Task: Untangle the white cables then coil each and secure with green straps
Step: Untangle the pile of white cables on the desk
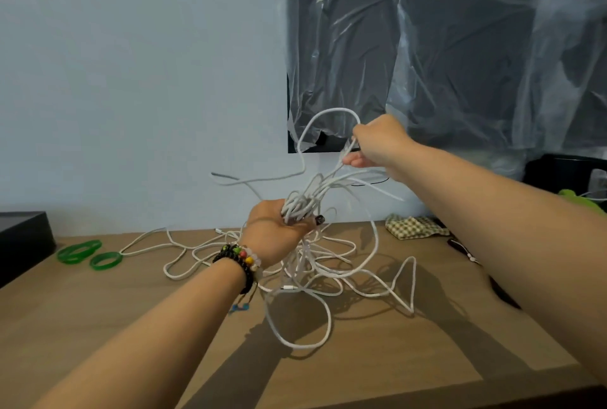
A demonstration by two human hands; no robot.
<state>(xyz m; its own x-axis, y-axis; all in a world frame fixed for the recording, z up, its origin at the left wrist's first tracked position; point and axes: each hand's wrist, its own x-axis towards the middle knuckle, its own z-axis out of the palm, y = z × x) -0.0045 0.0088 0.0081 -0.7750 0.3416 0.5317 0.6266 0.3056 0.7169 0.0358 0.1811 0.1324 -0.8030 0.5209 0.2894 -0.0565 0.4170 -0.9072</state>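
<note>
A tangle of white cables [315,264] spreads over the middle of the wooden table [377,352], with part of it lifted into the air. My left hand [276,231] grips a thick bunch of the strands just above the table. Higher and to the right, my right hand [377,142] pinches a few strands pulled up from that bunch, and a loop arches over it. Two green straps [88,254] lie flat at the table's left, apart from the cables.
A black box [19,237] stands at the table's left edge. A checked cloth [410,228] and dark small items lie at the back right, near a green object [574,200]. Plastic sheeting [460,47] covers a dark panel on the wall behind.
</note>
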